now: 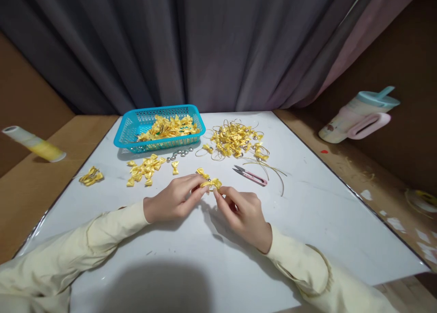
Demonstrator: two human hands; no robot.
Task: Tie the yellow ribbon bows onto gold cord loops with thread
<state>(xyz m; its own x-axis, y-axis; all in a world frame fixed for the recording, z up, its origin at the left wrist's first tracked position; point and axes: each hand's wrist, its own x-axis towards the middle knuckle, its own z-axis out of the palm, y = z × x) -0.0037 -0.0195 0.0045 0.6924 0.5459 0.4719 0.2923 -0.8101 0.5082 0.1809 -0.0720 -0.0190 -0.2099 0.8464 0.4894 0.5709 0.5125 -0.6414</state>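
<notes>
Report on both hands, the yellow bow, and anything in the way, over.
Left hand pinching yellow ribbon bow. Right hand at same bow. Thread snips lie beyond right hand, apparently not obstructing.

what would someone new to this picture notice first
The bright blue basket of yellow bows jumps out first, at the back left of the white table. A heap of bows lies to its right. Nearer, the left hand and right hand meet at a small bow.
</notes>
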